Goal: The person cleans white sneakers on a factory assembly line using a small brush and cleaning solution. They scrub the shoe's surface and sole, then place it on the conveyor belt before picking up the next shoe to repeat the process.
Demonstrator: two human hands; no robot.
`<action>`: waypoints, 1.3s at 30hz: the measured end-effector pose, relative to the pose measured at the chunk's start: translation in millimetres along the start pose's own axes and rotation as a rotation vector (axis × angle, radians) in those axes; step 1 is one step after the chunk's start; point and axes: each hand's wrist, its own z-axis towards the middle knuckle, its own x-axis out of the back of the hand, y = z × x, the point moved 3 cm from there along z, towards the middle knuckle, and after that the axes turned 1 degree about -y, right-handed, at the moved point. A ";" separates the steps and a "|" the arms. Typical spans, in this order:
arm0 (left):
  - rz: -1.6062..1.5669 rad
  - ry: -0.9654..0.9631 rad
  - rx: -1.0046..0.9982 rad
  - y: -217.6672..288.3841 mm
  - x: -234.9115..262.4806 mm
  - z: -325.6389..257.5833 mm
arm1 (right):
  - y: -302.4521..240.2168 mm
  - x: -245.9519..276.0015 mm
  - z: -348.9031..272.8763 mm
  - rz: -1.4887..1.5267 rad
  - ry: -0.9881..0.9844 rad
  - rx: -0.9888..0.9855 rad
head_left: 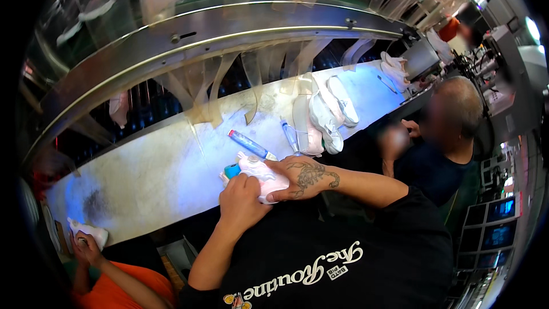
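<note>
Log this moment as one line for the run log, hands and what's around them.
left hand on shoe toe | right hand gripping white-pink shoe on belt | blue marker beside | white shoes further along

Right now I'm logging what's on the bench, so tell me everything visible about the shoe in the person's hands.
The pink-and-white shoe lies on the pale, blue-lit work surface at its near edge. The right hand clamps over its right end, the left hand presses its near side. It looks soft and padded. A teal object touches its left end.

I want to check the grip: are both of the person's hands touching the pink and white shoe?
Yes, the left hand presses on the near side of the pink and white shoe and the right hand grips it from the other side.
</note>
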 end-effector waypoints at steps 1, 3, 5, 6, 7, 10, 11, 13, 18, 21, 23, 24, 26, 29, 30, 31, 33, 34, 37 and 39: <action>-0.019 0.003 0.018 -3.6 6.7 -1.8 | -0.7 4.3 0.4 0.061 -0.025 0.014; -0.056 0.012 0.070 -14.4 24.4 -9.6 | -8.9 12.1 -4.1 0.090 0.172 0.311; -0.172 0.056 0.115 -21.5 36.8 -23.2 | -9.9 8.8 -8.8 0.149 0.327 0.470; -0.228 0.173 0.058 -13.7 50.2 -25.7 | -12.7 2.6 -3.7 0.194 0.384 0.493; -0.273 0.290 0.006 -10.7 61.9 -31.3 | -18.7 -4.8 3.3 0.247 0.440 0.525; -0.460 0.247 -0.053 -5.4 77.9 -45.2 | -43.9 -28.5 16.3 0.345 0.688 0.730; -0.477 0.252 0.049 -2.2 83.5 -49.5 | -54.6 -36.8 18.9 0.365 0.774 0.799; -0.486 0.272 0.024 -1.8 91.7 -48.3 | -70.6 -54.6 14.9 0.416 0.852 0.777; -0.391 0.251 -0.037 3.3 82.9 -52.8 | -68.1 -80.2 6.5 0.484 0.991 0.819; -0.344 0.240 -0.056 6.2 79.5 -57.9 | -68.9 -79.1 6.3 0.621 0.894 0.815; -0.307 0.230 -0.075 8.1 76.0 -56.3 | -69.8 -71.0 3.5 0.690 0.823 0.784; -0.292 0.221 -0.086 7.9 75.5 -56.2 | -71.8 -67.9 3.3 0.715 0.792 0.770; -0.259 0.211 -0.104 7.4 77.1 -57.6 | -72.2 -70.6 3.4 0.750 0.694 0.755; -0.221 0.166 -0.133 10.7 77.9 -53.0 | -70.0 -67.5 -1.5 0.539 0.785 0.921; -0.218 0.155 -0.140 9.8 78.6 -53.4 | -70.0 -67.9 -1.6 0.508 0.810 0.956; -0.217 0.146 -0.148 7.7 78.7 -53.5 | -69.5 -68.1 -1.3 0.474 0.834 0.990; -0.215 0.129 -0.154 6.7 80.0 -52.7 | -67.3 -66.3 0.8 0.440 0.837 1.048; -0.215 0.121 -0.153 6.9 80.7 -51.6 | -65.3 -64.3 2.9 0.439 0.818 1.071; -0.207 0.099 -0.163 7.5 84.2 -50.3 | -61.0 -60.8 6.3 0.453 0.739 1.107; -0.193 0.082 -0.175 8.2 85.3 -50.6 | -60.3 -60.3 8.0 0.469 0.695 1.124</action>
